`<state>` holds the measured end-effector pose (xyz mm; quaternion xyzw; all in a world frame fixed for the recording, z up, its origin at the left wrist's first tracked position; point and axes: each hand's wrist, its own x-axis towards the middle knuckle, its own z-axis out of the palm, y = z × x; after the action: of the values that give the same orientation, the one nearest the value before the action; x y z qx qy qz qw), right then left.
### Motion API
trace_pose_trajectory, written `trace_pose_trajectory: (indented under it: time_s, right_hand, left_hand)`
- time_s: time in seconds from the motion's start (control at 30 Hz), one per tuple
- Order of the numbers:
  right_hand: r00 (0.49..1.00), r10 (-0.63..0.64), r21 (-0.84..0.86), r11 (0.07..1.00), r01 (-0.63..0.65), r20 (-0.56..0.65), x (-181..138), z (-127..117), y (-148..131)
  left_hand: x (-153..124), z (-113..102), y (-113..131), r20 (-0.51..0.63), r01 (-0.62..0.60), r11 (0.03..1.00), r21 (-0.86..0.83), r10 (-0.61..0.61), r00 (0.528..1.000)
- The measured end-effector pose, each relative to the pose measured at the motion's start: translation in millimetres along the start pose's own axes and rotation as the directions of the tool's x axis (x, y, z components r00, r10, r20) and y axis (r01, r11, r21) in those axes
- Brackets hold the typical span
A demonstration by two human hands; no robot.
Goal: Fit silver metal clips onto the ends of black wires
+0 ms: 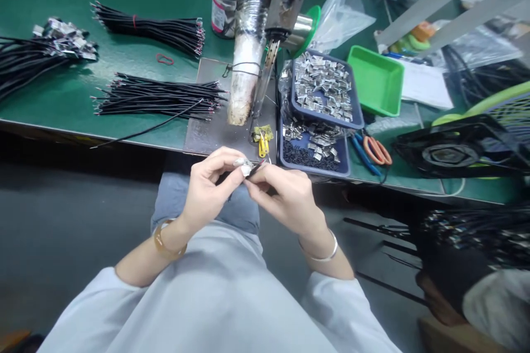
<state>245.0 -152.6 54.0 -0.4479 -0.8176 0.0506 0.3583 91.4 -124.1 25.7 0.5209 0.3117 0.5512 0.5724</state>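
Observation:
Just in front of the bench edge, my left hand (pixel 213 185) pinches with thumb and forefinger, whose tips look white, as if covered. What sits between them is too small to make out. My right hand (pixel 285 190) is closed beside it, its fingertips on a thin black cable (pixel 255 168) with a red end; the two hands nearly touch. Right above them a yellow clip-like piece (pixel 263 143) lies on a dark board (pixel 207 138). A soldering iron (pixel 265 74) points down over that board, next to a foil-wrapped duct (pixel 244 66).
Bundles of black cables (pixel 157 96) lie on the green bench at left. To the right stand blue trays (pixel 358 113) of metal connectors and small black pieces, a green tray (pixel 375 83), orange-handled scissors (pixel 376 150), blue-handled pliers (pixel 364 155) and a black fan (pixel 455 149).

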Motion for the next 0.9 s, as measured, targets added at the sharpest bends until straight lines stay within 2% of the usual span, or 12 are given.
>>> trace_pose_trajectory:
  time_s: [0.2,0.33,0.43,0.5,0.57,0.6,0.63,0.67,0.73,0.77,0.83,0.9]
  right_hand:
    - [0.999,-0.028,-0.058,0.998,0.03,0.042,-2.2,2.1,4.3]
    - [0.994,-0.09,-0.1,0.99,0.096,0.06,-3.4,2.0,3.8]
    - [0.984,-0.144,-0.138,0.982,0.129,-0.109,-8.9,-13.8,5.9]
    - [0.964,-0.065,-0.189,0.982,0.016,-0.259,-11.9,-33.8,14.5]
    - [0.942,0.091,-0.274,0.944,-0.185,-0.324,-10.0,-57.3,33.8]
    - [0.926,0.195,-0.33,0.894,-0.304,-0.324,-6.4,-68.3,47.9]
    - [0.916,0.309,-0.39,0.834,-0.391,-0.257,-1.3,-77.7,64.5]
    - [0.884,0.388,-0.446,0.763,-0.468,-0.262,5.2,-84.7,83.0]
    - [0.788,0.527,-0.467,0.636,-0.614,-0.319,19.8,-90.5,121.4]
    - [0.753,0.557,-0.447,0.606,-0.657,-0.351,26.9,-89.2,139.2]
    - [0.742,0.594,-0.387,0.633,-0.67,-0.312,38.4,-80.8,168.4]
    - [0.792,0.55,-0.318,0.725,-0.61,-0.265,45.7,-69.1,186.9]
  left_hand:
    - [-6.7,3.0,-8.6,-0.023,0.043,0.994,-0.103,-0.046,0.999]
    - [-7.3,0.2,-9.1,-0.048,0.161,0.976,-0.146,-0.17,0.984]
    - [-6.1,-6.2,-7.5,-0.102,0.263,0.943,-0.205,-0.288,0.952]
    - [-4.1,-12.1,-7.5,-0.11,0.31,0.922,-0.231,-0.342,0.933]
    - [-1.4,-17.5,-9.4,-0.093,0.361,0.899,-0.249,-0.393,0.915]
    - [0.1,-19.4,-11.2,-0.082,0.387,0.886,-0.255,-0.419,0.904]
    - [1.4,-20.7,-13.2,-0.072,0.414,0.874,-0.254,-0.444,0.893]
    - [2.7,-21.2,-15.4,-0.065,0.438,0.864,-0.247,-0.465,0.883]
    - [4.6,-20.3,-19.4,-0.055,0.473,0.852,-0.227,-0.496,0.867]
    - [5.2,-19.3,-20.9,-0.052,0.483,0.849,-0.216,-0.504,0.862]
    - [6.0,-17.0,-22.6,-0.051,0.481,0.854,-0.198,-0.499,0.865]
    - [6.2,-15.5,-23.1,-0.043,0.459,0.869,-0.185,-0.474,0.88]
